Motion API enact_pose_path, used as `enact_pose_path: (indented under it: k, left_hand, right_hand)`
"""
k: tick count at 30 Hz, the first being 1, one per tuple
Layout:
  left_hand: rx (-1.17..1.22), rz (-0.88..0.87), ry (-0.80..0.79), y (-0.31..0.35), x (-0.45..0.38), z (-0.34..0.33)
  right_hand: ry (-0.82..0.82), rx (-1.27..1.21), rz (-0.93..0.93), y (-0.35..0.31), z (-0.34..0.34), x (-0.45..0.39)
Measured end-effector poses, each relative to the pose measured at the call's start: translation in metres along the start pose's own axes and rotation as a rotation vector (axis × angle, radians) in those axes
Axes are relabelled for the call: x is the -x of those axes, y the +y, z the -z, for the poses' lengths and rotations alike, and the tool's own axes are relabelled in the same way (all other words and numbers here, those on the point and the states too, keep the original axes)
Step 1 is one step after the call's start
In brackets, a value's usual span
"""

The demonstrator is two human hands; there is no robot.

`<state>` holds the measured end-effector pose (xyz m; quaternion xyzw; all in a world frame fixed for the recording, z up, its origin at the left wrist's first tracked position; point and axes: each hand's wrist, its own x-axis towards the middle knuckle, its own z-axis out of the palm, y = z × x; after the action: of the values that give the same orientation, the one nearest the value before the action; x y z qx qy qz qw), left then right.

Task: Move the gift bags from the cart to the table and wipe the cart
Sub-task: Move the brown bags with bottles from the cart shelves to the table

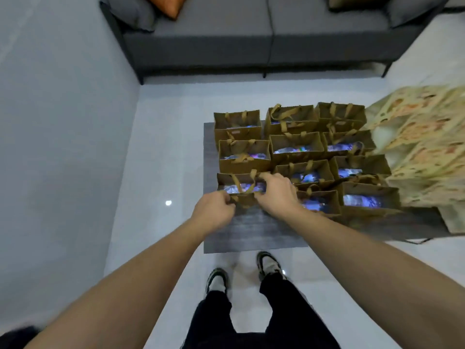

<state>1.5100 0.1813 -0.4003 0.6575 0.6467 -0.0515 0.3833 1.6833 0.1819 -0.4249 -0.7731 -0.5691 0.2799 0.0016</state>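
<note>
My left hand (pixel 214 210) and right hand (pixel 276 195) at frame centre, both pinching the rim of a brown gift bag (pixel 241 188), standing on the grey desk (pixel 251 235), nearest bag of the left-hand column.

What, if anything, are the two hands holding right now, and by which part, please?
Both hold the nearest left gift bag on the table: the left hand pinches its near top edge, and the right hand grips the rim by the handles.
</note>
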Motion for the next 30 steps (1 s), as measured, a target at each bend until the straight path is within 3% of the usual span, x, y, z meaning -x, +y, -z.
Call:
enact_pose_path:
  k: [6,12,19,30]
  left_hand:
    - [-0.118,-0.342,-0.058,0.083,0.014,-0.013]
    - [-0.396,-0.75,-0.139,0.203,0.077,-0.089]
    - [-0.642,-1.202,-0.28,0.331,0.216,-0.241]
    - [-0.857,-1.507,-0.582,0.422,0.427,-0.482]
  right_hand:
    - [0.149,-0.138,-0.291,0.077,0.015,0.089]
    - [0.365,-0.284,-0.542,0.18,0.036,0.202]
    - [0.545,-0.434,-0.913,0.322,0.019,0.379]
    - [0.669,-0.645,-1.367,0.492,-0.047,0.627]
